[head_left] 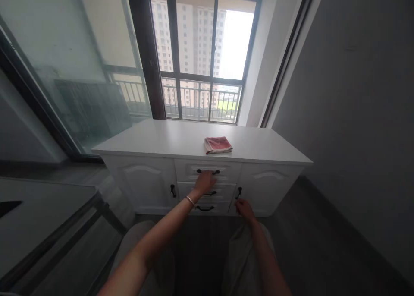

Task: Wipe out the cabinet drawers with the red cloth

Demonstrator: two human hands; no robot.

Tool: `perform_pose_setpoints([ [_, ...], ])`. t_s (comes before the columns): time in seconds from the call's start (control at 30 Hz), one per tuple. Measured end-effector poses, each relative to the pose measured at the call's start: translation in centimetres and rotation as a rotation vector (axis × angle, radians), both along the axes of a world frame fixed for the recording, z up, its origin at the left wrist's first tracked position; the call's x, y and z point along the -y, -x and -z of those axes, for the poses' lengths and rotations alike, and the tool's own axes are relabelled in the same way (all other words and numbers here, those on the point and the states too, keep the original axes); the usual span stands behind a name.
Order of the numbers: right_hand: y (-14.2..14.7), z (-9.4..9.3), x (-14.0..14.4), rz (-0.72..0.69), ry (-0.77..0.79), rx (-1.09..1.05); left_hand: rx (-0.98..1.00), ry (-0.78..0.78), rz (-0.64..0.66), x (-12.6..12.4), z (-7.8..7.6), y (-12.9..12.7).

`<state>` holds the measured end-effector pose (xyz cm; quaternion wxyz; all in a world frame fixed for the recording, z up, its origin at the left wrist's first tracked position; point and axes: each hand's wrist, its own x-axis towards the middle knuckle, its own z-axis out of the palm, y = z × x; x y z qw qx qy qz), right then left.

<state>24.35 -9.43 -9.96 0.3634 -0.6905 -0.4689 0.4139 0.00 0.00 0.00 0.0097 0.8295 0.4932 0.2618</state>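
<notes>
Reaching left hand to top drawer handle; no writing legible.

A shut white top drawer sits in the middle of a white cabinet's front, just under its top edge, above two more drawers. Its dark, curved handle lies level, partly covered by a hand

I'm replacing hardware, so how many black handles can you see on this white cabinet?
5. Three drawer handles stacked in the centre: top under the left hand, middle, bottom. One handle on the left door, one on the right door near the right hand.
</notes>
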Motion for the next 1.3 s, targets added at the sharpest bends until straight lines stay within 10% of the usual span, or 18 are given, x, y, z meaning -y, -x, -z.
perform_pose_setpoints([
  [0.8, -1.5, -0.4, 1.2, 0.03, -0.074, -0.025, 0.006, 0.075, -0.101, -0.8, 1.3, -1.3],
  [1.3, -3.1, -2.0, 1.8, 0.325, -0.065, 0.15, 0.087, -0.007, -0.095, 15.2, 4.1, 0.5],
])
